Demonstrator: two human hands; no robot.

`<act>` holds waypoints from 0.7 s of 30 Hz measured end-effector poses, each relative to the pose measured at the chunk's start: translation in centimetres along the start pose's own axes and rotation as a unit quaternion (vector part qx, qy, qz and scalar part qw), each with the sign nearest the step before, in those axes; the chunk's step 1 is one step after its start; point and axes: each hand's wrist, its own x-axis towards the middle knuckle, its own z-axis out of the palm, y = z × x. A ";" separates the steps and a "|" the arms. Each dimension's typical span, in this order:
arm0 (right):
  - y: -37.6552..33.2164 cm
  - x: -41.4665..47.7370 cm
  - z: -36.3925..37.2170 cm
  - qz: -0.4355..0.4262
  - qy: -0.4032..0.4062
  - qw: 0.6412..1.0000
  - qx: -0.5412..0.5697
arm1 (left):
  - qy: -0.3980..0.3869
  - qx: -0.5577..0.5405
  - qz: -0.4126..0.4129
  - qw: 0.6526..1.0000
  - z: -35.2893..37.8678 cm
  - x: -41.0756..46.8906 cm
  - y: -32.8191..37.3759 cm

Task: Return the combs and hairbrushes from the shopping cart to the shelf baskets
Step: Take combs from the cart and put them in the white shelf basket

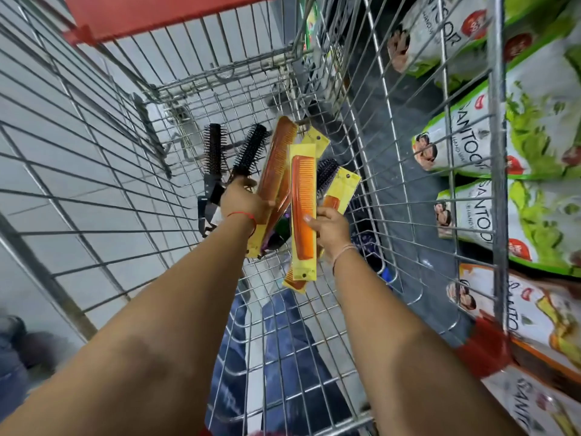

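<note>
Both my arms reach down into the wire shopping cart. My left hand grips a bundle: long orange combs in yellow sleeves and a black round hairbrush. A second round brush stands just left of it; whether the hand holds it I cannot tell. My right hand is closed on an orange comb in a yellow packet, with more yellow packets and a dark brush head behind it.
Green and white Santoor refill packs fill the shelf on the right, seen through the cart's side. The cart's red handle flap is at the top. Grey floor tiles lie to the left. Blue trousers show below the cart mesh.
</note>
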 end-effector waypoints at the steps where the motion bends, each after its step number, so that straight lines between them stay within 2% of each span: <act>1: 0.1 0.1 -0.2 0.003 -0.005 1.000 0.017 | -0.017 -0.059 -0.010 0.998 -0.1 -0.2 -0.2; 4: 0.1 -0.1 -0.6 0.002 -0.007 0.998 0.056 | -0.077 -0.238 -0.047 0.967 -0.8 -0.7 -0.4; 7: -0.8 -1.2 -0.9 -0.013 -0.019 0.994 0.105 | -0.155 -0.298 -0.051 0.941 -2.1 -1.4 0.6; 10: -2.3 -3.3 -1.7 -0.048 -0.072 0.983 0.164 | -0.210 -0.278 -0.026 0.937 -4.4 -2.8 2.4; 12: -3.6 -4.7 -2.3 -0.070 -0.111 0.976 0.173 | -0.251 -0.265 0.031 0.931 -6.3 -3.4 3.9; 15: -5.5 -8.2 -3.5 -0.123 -0.113 0.963 0.209 | -0.308 -0.238 0.114 0.914 -9.0 -5.7 6.4; 19: -7.4 -13.9 -4.3 -0.193 -0.107 0.931 0.291 | -0.395 -0.215 0.207 0.869 -11.1 -10.2 9.5; 21: -8.6 -18.2 -5.5 -0.254 -0.104 0.896 0.348 | -0.446 -0.208 0.262 0.830 -12.3 -14.0 12.0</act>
